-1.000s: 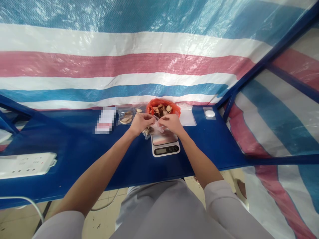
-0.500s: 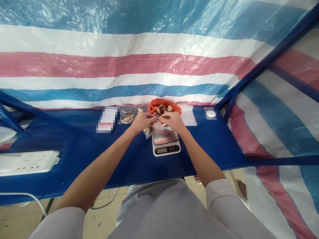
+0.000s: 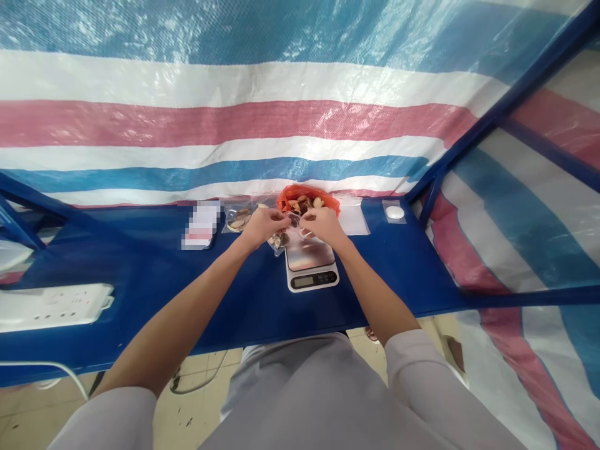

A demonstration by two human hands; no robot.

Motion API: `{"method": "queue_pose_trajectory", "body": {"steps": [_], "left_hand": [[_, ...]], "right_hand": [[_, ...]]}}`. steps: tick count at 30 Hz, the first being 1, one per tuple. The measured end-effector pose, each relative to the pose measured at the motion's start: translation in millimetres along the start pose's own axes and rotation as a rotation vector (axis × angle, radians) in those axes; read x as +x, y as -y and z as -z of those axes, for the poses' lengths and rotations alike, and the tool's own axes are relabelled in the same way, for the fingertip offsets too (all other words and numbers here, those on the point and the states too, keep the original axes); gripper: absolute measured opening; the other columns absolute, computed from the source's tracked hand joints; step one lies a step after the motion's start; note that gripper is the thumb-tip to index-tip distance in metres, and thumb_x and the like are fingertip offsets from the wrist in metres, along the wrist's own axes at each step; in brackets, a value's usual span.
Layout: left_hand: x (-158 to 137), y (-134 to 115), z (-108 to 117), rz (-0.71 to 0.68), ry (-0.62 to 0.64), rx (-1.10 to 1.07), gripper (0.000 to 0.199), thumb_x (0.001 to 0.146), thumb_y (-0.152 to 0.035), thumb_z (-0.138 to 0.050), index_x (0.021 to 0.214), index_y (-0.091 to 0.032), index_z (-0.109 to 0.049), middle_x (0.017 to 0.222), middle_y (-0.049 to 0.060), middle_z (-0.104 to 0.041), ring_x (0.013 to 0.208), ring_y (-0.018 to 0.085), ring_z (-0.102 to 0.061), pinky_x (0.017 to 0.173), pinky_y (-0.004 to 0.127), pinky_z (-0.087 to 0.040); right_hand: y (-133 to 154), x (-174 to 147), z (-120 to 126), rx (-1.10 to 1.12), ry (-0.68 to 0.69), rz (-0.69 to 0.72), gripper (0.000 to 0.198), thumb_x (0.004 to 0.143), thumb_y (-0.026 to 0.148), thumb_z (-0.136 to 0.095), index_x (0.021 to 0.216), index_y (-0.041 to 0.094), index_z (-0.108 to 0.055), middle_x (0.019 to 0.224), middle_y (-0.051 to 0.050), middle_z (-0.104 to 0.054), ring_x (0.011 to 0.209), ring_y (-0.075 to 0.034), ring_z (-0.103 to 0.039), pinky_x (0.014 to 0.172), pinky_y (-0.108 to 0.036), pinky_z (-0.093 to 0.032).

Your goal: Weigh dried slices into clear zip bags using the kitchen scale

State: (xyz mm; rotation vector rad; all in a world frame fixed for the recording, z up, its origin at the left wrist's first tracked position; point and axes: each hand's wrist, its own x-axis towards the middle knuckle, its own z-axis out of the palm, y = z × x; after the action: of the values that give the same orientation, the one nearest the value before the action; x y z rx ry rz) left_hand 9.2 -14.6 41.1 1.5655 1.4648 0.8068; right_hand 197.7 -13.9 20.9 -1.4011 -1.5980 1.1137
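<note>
Now both hands, left hand (image 3: 263,226) and right hand (image 3: 323,226), are pinching with closed fingers the clear bag (image 3: 287,232), lifted slightly higher than before above the scale (image 3: 310,262) near the surface's far edge.

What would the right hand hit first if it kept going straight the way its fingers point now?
The right hand points left toward the left hand, so it would likely meet the small clear bag held between them first, then the left fingers. Depth is hard to judge here.
</note>
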Motion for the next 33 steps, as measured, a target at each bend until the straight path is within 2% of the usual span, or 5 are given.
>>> {"method": "queue_pose_trajectory", "body": {"steps": [6,12,19,28,33], "left_hand": [[4,1,20,-0.160,-0.050,0.298,0.029,0.069,-0.043,-0.073,0.054,-0.020,-0.063,0.055,0.002,-0.064,0.054,0.015,-0.053,0.052,0.027,-0.035],[6,-4,31,-0.195,-0.011,0.413,0.028,0.064,-0.041,-0.075,0.056,-0.020,-0.059,0.058,0.001,-0.063,0.056,0.014,-0.053,0.056,0.027,-0.036],[-1,-6,24,-0.091,0.062,0.351,0.044,0.075,-0.063,-0.064,0.069,-0.019,-0.059,0.065,0.002,-0.066,0.061,0.017,-0.058,0.057,0.027,-0.039],[0,2,33,-0.151,0.071,0.435,0.045,0.074,-0.064,-0.065,0.069,-0.020,-0.059,0.070,0.002,-0.067,0.068,0.018,-0.060,0.064,0.029,-0.044],[3,-3,45,-0.303,0.122,0.300,0.058,0.076,-0.068,-0.068,0.108,-0.020,-0.068,0.112,0.009,-0.072,0.101,0.025,-0.067,0.087,0.035,-0.053]], "right_hand": [[6,1,11,-0.137,-0.013,0.025,0.007,0.072,0.020,-0.068,0.066,0.020,-0.072,0.067,-0.002,-0.068,0.061,-0.017,-0.070,0.063,-0.030,-0.060],[17,-4,17,-0.330,0.004,0.086,0.011,0.074,0.017,-0.066,0.065,0.020,-0.071,0.067,-0.001,-0.068,0.063,-0.018,-0.068,0.069,-0.032,-0.058],[2,0,12,-0.172,0.043,0.170,0.010,0.082,0.024,-0.067,0.083,0.022,-0.077,0.068,0.000,-0.071,0.069,-0.018,-0.069,0.078,-0.037,-0.060],[-1,4,16,-0.140,0.017,0.239,0.011,0.076,0.021,-0.066,0.074,0.021,-0.077,0.065,0.000,-0.070,0.068,-0.018,-0.066,0.072,-0.032,-0.055],[14,5,22,0.008,0.054,0.312,0.014,0.079,0.031,-0.068,0.073,0.021,-0.076,0.075,-0.001,-0.073,0.074,-0.019,-0.069,0.073,-0.030,-0.054]]}}
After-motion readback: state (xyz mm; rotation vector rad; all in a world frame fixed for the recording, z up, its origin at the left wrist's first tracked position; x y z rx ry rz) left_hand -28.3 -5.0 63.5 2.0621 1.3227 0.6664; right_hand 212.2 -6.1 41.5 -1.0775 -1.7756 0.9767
